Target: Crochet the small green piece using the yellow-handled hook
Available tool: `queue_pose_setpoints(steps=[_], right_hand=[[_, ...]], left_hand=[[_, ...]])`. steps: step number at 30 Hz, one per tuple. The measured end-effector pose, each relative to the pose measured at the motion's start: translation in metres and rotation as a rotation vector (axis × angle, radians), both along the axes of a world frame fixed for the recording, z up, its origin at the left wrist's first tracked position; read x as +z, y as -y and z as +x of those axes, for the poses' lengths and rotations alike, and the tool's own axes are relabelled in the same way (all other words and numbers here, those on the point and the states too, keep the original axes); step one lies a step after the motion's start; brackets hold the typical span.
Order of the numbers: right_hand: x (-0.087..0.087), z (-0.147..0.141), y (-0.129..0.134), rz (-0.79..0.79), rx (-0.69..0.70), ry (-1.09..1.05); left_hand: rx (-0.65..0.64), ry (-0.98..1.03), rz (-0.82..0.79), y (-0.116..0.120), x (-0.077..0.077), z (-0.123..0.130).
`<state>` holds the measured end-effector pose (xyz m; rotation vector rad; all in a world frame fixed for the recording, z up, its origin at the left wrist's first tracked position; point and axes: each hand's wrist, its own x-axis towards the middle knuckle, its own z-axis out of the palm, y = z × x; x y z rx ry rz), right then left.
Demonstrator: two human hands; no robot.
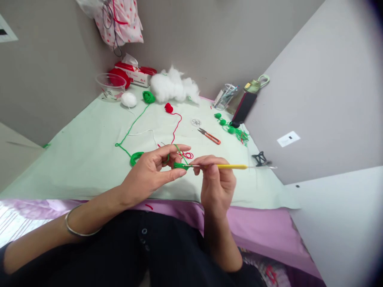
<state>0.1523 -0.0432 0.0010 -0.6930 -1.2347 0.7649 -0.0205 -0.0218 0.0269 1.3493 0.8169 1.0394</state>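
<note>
Between the thumb and fingers of my left hand [158, 165] is a small green crochet piece [179, 165]. Green yarn runs up from it over my left index finger. My right hand [218, 181] grips a crochet hook [231, 166] by its yellow handle, and the hook's metal tip meets the right end of the piece. A coil of green yarn [136, 158] lies just behind my left wrist, its strand leading back to a green yarn ball [148, 97]. Behind my fingers is a loose tangle of red yarn [188, 155], partly hidden.
Orange thread snips [210, 136] lie beyond my right hand, near a small clear round case [196, 122]. Along the back are white stuffing [173, 85], a tissue box [134, 75], a plastic tub [110, 87] and a white yarn ball [128, 99]. Small green pieces [223, 122] lie right.
</note>
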Motion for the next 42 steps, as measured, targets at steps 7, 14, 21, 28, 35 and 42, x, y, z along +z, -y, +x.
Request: queue_pose_setpoints(steps=[7,14,21,28,35,42], right_hand=[[-0.004,-0.001,0.008,0.29,-0.266,0.405],[-0.026,-0.007,0.007,0.44,-0.48,0.559],[-0.003,-0.008,0.0,0.066,-0.174,-0.026],[-0.007,-0.014,0.0,0.009,-0.098,0.052],[0.001,-0.002,-0.003,-0.119,-0.012,-0.155],[-0.002,-0.005,-0.004,-0.128,-0.003,-0.126]], left_hand=[[0.136,-0.104,0.288,0.003,-0.008,0.002],[-0.057,0.24,-0.221,0.005,0.0,0.006],[-0.14,0.348,-0.39,-0.004,-0.002,0.003],[-0.12,0.208,-0.235,0.0,-0.005,0.006],[-0.258,0.328,-0.419,-0.004,-0.003,0.0],[-0.153,0.27,-0.307,-0.001,-0.005,0.005]])
